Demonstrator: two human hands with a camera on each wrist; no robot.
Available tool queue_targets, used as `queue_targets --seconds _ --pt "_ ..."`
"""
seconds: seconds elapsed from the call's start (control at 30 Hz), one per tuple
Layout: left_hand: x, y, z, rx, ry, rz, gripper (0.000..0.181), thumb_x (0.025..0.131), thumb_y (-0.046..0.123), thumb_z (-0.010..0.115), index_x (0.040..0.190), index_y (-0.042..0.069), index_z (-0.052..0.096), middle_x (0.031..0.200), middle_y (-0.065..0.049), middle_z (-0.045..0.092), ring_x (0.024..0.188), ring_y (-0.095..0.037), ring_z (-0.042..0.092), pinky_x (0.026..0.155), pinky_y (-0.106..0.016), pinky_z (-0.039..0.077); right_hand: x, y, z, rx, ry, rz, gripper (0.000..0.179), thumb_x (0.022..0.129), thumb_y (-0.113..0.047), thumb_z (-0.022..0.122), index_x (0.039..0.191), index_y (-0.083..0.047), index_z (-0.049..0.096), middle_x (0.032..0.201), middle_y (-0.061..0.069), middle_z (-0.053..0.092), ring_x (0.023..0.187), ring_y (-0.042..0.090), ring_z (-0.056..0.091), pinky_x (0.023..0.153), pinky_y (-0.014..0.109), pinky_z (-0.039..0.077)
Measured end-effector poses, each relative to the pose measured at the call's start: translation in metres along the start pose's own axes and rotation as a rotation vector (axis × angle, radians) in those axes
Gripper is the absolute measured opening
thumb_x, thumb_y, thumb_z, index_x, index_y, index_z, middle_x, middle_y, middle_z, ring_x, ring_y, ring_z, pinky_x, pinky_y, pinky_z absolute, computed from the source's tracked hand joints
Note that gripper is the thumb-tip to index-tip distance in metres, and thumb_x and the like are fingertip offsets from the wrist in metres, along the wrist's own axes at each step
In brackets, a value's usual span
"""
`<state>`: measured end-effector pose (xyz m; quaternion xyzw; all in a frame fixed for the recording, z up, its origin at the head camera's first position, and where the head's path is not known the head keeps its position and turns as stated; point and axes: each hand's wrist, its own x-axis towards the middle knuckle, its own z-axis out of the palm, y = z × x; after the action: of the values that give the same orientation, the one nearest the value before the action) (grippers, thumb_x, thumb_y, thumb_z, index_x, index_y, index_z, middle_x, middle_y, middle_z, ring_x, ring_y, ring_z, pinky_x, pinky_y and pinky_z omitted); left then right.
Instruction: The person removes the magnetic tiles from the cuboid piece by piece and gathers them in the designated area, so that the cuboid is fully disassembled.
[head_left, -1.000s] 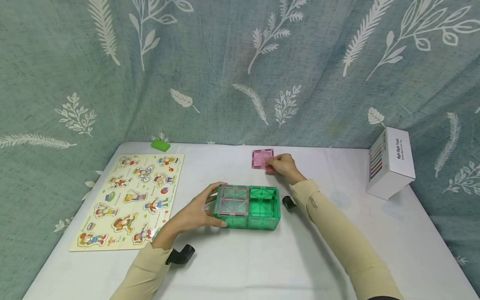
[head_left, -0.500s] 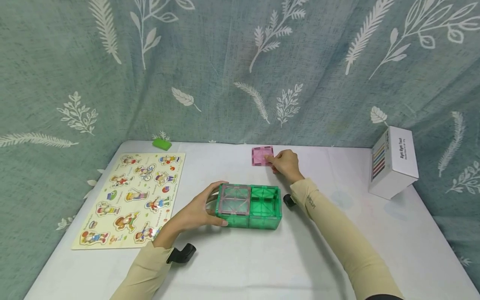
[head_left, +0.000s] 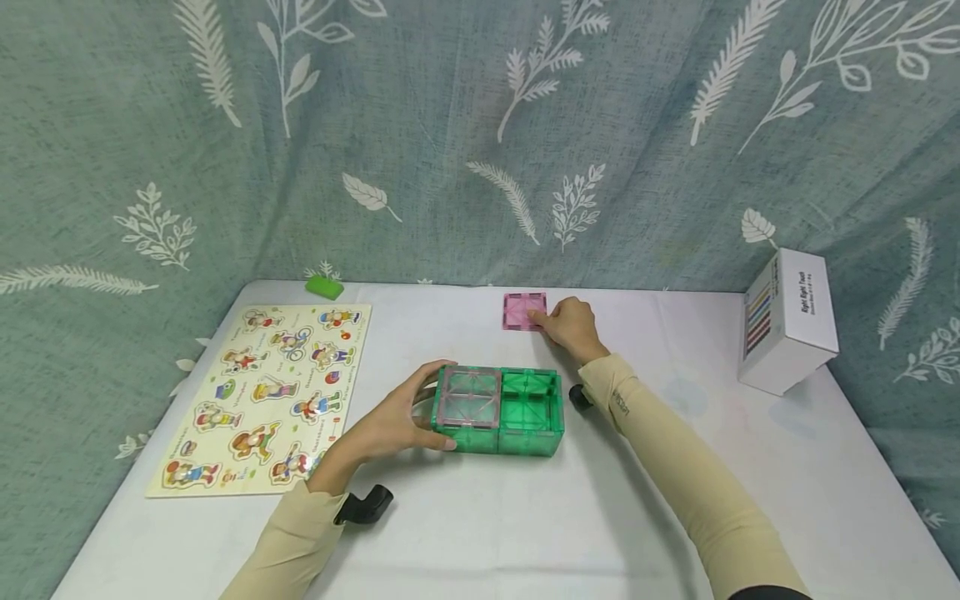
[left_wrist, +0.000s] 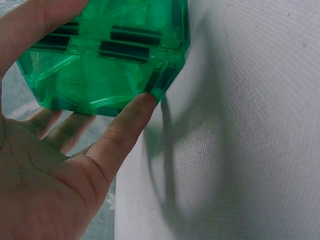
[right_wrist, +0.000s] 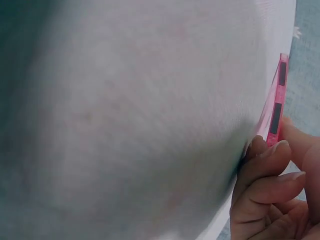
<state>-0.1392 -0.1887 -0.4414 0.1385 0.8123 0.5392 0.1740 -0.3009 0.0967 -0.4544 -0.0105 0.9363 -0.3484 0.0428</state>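
A green see-through box of magnetic tiles (head_left: 528, 437) stands mid-table. Its left half is topped by a clear pinkish square tile (head_left: 469, 398); the right half has an uncovered top. My left hand (head_left: 390, 423) holds the box's left end, thumb on the near side and fingers around the back. The left wrist view shows these fingers (left_wrist: 125, 130) against the green tiles. Farther back, my right hand (head_left: 572, 327) pinches the right edge of a pink square magnetic tile (head_left: 519, 312). In the right wrist view that pink tile (right_wrist: 278, 100) appears edge-on between thumb and fingers.
A wooden picture puzzle board (head_left: 262, 400) lies at the left. Behind it is a small green block (head_left: 324, 287). A white box (head_left: 791, 321) stands at the back right. A patterned curtain (head_left: 450, 167) hangs along the table's back edge.
A second reddish tile edge stuck out under my right fingers a second ago; now only one pink square outline shows. My left hand and the green box have hardly moved.
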Motion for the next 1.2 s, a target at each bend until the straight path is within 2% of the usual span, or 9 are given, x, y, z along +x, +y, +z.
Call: queue_targets --seconds 0.27,0.6,0.8,0.93,1.03,1.1,1.2 --pt "0.000 -0.001 0.000 0.036 0.016 -0.012 0.109 0.067 0.017 0.093 0.155 0.024 0.029 0.157 -0.011 0.041 0.148 -0.039 0.034 0.121 -0.061 0.028 -0.001 -0.004 0.001 -0.040 -0.002 -0.003 0.061 0.093 -0.043 0.069 0.045 -0.016 0.043 0.042 -0.007 0.037 0.044 0.010 0.037 0.045 0.024 0.032" --pt "0.000 -0.002 0.001 0.046 0.021 -0.007 0.109 0.067 0.016 0.093 0.155 0.025 0.029 0.156 -0.012 0.043 0.147 -0.038 0.036 0.120 -0.060 0.030 0.001 -0.006 0.001 -0.116 -0.032 -0.004 0.059 0.095 -0.043 0.067 0.049 -0.016 0.042 0.045 -0.006 0.034 0.045 0.011 0.036 0.045 0.024 0.031" --pt "0.000 -0.001 0.000 0.064 0.026 0.004 0.110 0.066 0.017 0.093 0.155 0.025 0.030 0.154 -0.011 0.044 0.146 -0.037 0.038 0.120 -0.060 0.029 -0.002 -0.013 -0.003 -0.207 -0.065 -0.001 0.054 0.098 -0.042 0.063 0.055 -0.016 0.043 0.048 -0.005 0.035 0.047 0.012 0.038 0.044 0.026 0.031" --pt "-0.001 -0.002 -0.001 0.034 0.019 0.001 0.108 0.067 0.016 0.093 0.154 0.026 0.030 0.156 -0.011 0.042 0.147 -0.039 0.036 0.119 -0.061 0.031 -0.011 -0.019 -0.010 -0.257 -0.068 -0.043 0.048 0.098 -0.039 0.063 0.059 -0.014 0.052 0.050 -0.004 0.040 0.049 0.013 0.039 0.044 0.026 0.032" --pt "-0.001 -0.003 0.000 0.011 0.009 -0.002 0.107 0.068 0.015 0.093 0.154 0.026 0.030 0.157 -0.012 0.041 0.148 -0.040 0.033 0.119 -0.061 0.031 -0.021 -0.022 -0.017 -0.262 -0.076 -0.078 0.042 0.099 -0.037 0.063 0.067 -0.010 0.063 0.054 -0.001 0.050 0.050 0.013 0.043 0.046 0.026 0.034" --pt "-0.001 -0.004 0.000 0.006 0.006 -0.002 0.107 0.068 0.015 0.093 0.154 0.026 0.030 0.157 -0.011 0.040 0.149 -0.040 0.033 0.119 -0.060 0.032 -0.029 -0.023 -0.022 -0.257 -0.095 -0.094 0.038 0.099 -0.037 0.062 0.077 -0.007 0.070 0.061 0.004 0.060 0.053 0.014 0.050 0.048 0.026 0.038" --pt "0.000 -0.003 0.000 0.014 0.010 0.008 0.108 0.067 0.015 0.093 0.154 0.024 0.030 0.156 -0.012 0.042 0.148 -0.040 0.034 0.119 -0.060 0.031 -0.041 -0.021 -0.027 -0.250 -0.112 -0.110 0.036 0.099 -0.038 0.062 0.095 -0.004 0.074 0.079 0.010 0.073 0.062 0.019 0.061 0.054 0.030 0.046"
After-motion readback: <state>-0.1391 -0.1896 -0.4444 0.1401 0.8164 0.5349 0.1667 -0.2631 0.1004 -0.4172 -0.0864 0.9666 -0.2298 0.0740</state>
